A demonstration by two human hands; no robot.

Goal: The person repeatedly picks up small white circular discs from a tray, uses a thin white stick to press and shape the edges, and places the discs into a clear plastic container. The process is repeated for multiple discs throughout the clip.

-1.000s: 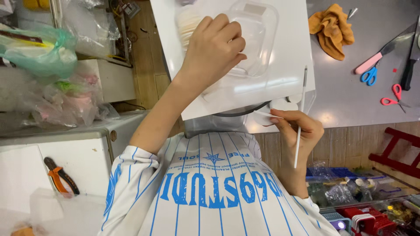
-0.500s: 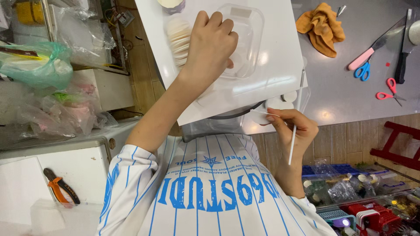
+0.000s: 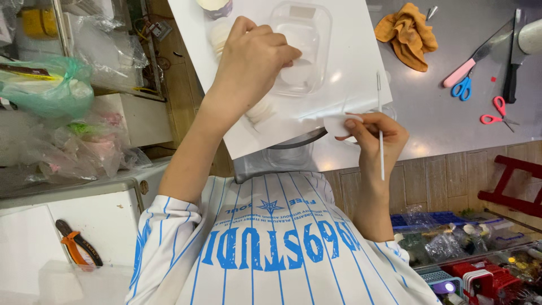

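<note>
A white board (image 3: 350,73) lies on the steel table (image 3: 451,124). On it stands a clear plastic tray (image 3: 307,34) with a white round disc (image 3: 296,74) inside. A row of white discs (image 3: 217,34) runs under my left hand (image 3: 251,62), which rests on the board with its fingers curled at the tray's left rim; what the fingers hold is hidden. At the board's near edge my right hand (image 3: 372,135) pinches a thin white stick (image 3: 380,113) and a small white round piece (image 3: 337,124).
On the table to the right lie an orange cloth (image 3: 409,34), a pink-handled knife (image 3: 466,66), blue scissors (image 3: 463,87), red scissors (image 3: 497,113) and a black-handled knife (image 3: 512,73). Plastic bags (image 3: 51,90) crowd the left. Orange pliers (image 3: 76,245) lie lower left.
My left hand has stayed over the discs at the tray's rim. My right hand keeps the stick and has come a little closer to the board's near edge.
</note>
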